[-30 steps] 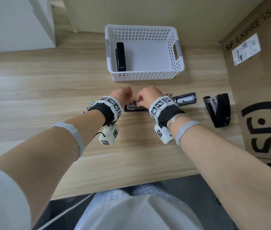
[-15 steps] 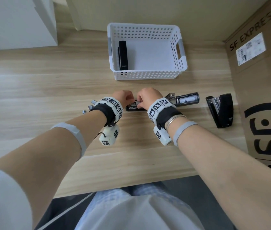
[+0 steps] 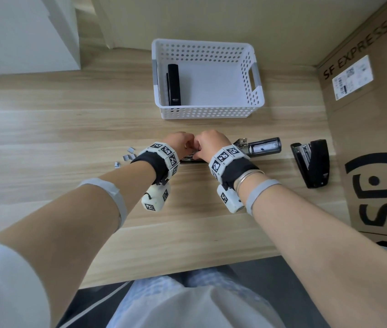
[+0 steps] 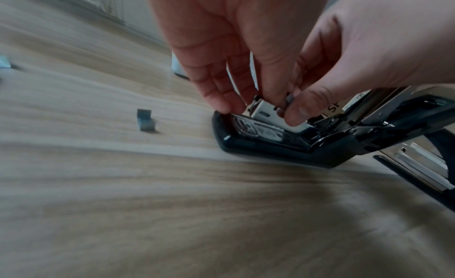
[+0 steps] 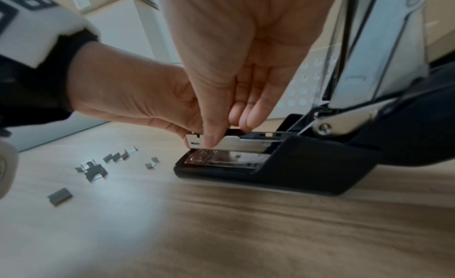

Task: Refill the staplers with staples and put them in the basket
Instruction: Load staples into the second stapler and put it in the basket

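Observation:
An opened black stapler (image 3: 258, 147) lies on the wooden table, its lid flipped out to the right. Both hands meet over the front of its metal magazine (image 5: 231, 142). My left hand (image 4: 234, 105) pinches the magazine's front tip. My right hand (image 5: 221, 134) pinches a small grey staple strip (image 4: 289, 98) at the magazine's channel, its thumb against the side. The black base (image 4: 270, 144) rests flat below. Loose staple pieces (image 5: 98, 169) lie to the left of the hands. A white basket (image 3: 256, 100) behind holds one black stapler (image 3: 174, 85). Another black stapler (image 3: 312, 162) lies to the right.
A large cardboard box (image 3: 377, 129) stands along the right side of the table. White furniture (image 3: 22, 31) stands at the back left. The table's front edge (image 3: 187, 268) is near my lap.
Both hands have stayed at the stapler's magazine, drawing slightly closer together. The stapler, basket and other stapler have not moved.

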Available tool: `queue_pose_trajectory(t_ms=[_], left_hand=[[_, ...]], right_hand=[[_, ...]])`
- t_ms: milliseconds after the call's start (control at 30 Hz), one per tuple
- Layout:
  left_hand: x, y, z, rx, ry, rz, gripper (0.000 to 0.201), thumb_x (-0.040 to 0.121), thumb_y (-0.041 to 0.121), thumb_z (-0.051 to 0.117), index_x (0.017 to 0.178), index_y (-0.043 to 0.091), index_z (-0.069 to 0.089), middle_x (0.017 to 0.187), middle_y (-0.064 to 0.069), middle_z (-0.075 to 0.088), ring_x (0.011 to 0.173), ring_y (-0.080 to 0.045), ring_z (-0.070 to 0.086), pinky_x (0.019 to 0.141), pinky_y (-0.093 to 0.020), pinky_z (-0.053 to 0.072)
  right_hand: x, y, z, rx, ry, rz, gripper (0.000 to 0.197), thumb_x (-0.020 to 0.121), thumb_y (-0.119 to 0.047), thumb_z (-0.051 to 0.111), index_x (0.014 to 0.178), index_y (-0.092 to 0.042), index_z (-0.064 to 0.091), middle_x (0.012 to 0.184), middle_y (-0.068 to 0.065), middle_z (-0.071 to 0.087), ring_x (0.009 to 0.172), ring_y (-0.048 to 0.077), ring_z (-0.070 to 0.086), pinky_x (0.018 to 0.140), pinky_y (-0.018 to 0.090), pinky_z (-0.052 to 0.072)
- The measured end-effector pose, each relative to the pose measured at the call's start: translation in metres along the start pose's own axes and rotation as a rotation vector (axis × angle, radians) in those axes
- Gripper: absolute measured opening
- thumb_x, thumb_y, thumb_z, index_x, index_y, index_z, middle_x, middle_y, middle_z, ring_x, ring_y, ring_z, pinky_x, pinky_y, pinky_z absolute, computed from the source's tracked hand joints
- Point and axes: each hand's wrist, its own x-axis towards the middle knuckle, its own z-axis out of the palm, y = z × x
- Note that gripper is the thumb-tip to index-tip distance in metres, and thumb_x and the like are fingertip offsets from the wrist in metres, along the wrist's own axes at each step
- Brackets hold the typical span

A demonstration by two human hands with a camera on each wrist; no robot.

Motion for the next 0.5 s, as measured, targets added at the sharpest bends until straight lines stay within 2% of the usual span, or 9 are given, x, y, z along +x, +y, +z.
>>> queue_pose_trajectory(t_ms=[200, 333, 433, 500], left_hand=[[-0.005, -0.001, -0.001, -0.080, -0.018, -0.057, 0.026, 0.090, 0.009, 0.052, 0.114, 0.004, 0.060, 0.117, -0.015, 0.065, 0.108, -0.031, 0.060, 0.085, -0.030, 0.045], [-0.007, -0.006, -0.003, -0.118, -0.027, -0.070, 0.027, 0.090, 0.009, 0.051, 0.115, 0.006, 0.061, 0.116, -0.016, 0.066, 0.108, -0.032, 0.060, 0.091, -0.034, 0.047], [-0.008, -0.011, 0.000, -0.137, 0.001, -0.059, 0.025, 0.090, 0.011, 0.052, 0.113, 0.009, 0.062, 0.114, -0.014, 0.068, 0.104, -0.031, 0.063, 0.091, -0.036, 0.048], [-0.008, -0.014, 0.002, -0.156, 0.018, -0.056, 0.025, 0.090, 0.010, 0.052, 0.112, 0.008, 0.063, 0.112, -0.014, 0.069, 0.102, -0.032, 0.064, 0.090, -0.036, 0.049]], right_hand=[[0.002, -0.004, -0.001, -0.026, -0.017, 0.006, 0.017, 0.084, -0.022, 0.069, 0.099, -0.014, 0.069, 0.105, 0.007, 0.069, 0.097, 0.027, 0.065, 0.077, 0.029, 0.049], [0.004, -0.005, -0.002, 0.014, -0.039, 0.029, 0.022, 0.082, -0.025, 0.072, 0.099, -0.013, 0.068, 0.104, 0.007, 0.069, 0.096, 0.027, 0.065, 0.076, 0.029, 0.049], [0.007, -0.003, -0.003, 0.109, -0.054, 0.065, 0.023, 0.079, -0.030, 0.074, 0.093, -0.012, 0.072, 0.096, 0.007, 0.072, 0.090, 0.024, 0.066, 0.078, 0.029, 0.051], [0.009, -0.003, -0.003, 0.148, -0.056, 0.093, 0.014, 0.083, -0.028, 0.070, 0.084, -0.014, 0.071, 0.089, 0.007, 0.070, 0.085, 0.022, 0.062, 0.074, 0.027, 0.048]])
